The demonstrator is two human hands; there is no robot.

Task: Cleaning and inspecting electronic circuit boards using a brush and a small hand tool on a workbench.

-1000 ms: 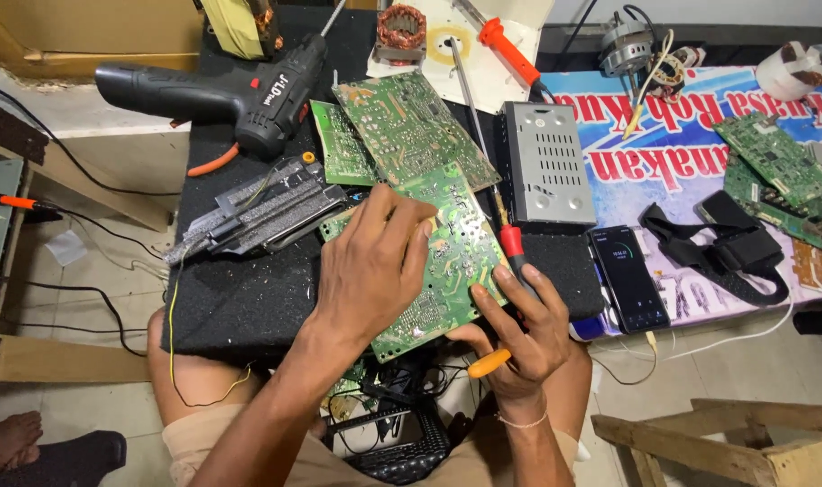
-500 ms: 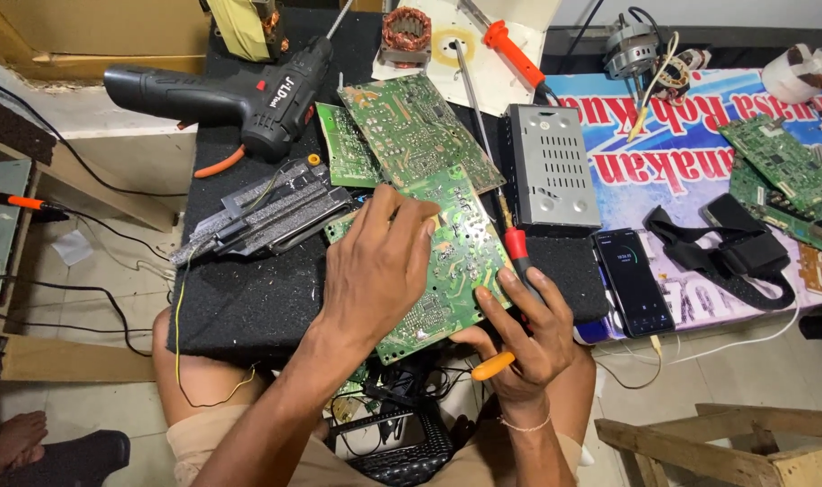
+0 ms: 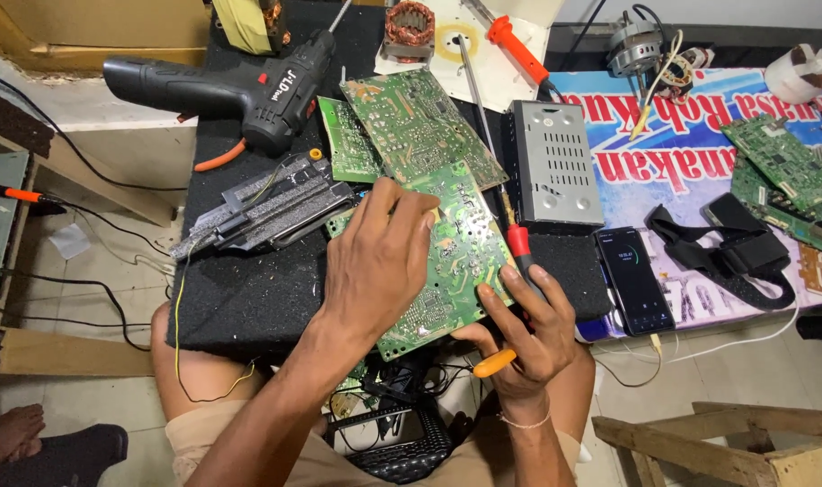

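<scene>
My left hand [image 3: 375,261] lies flat on a green circuit board [image 3: 456,248], fingers pressing its upper middle. The board rests tilted on a black foam mat [image 3: 258,298]. My right hand [image 3: 528,329] grips the board's lower right edge with its fingers and holds an orange-handled tool [image 3: 494,362] against the palm. A red-handled screwdriver [image 3: 517,239] lies just above my right hand, beside the board's right edge. Two more green boards [image 3: 411,122] lie overlapping behind the held one.
A black cordless drill [image 3: 240,86] lies at the back left, a finned black heat sink [image 3: 267,207] beside my left hand. A grey metal case [image 3: 555,162], a phone [image 3: 632,280], a black strap [image 3: 740,252] and more boards [image 3: 781,171] sit to the right. A wooden frame [image 3: 727,442] stands lower right.
Both hands and the board have stayed nearly in place; my left hand's fingers shifted slightly on the board. The view has drifted a little.
</scene>
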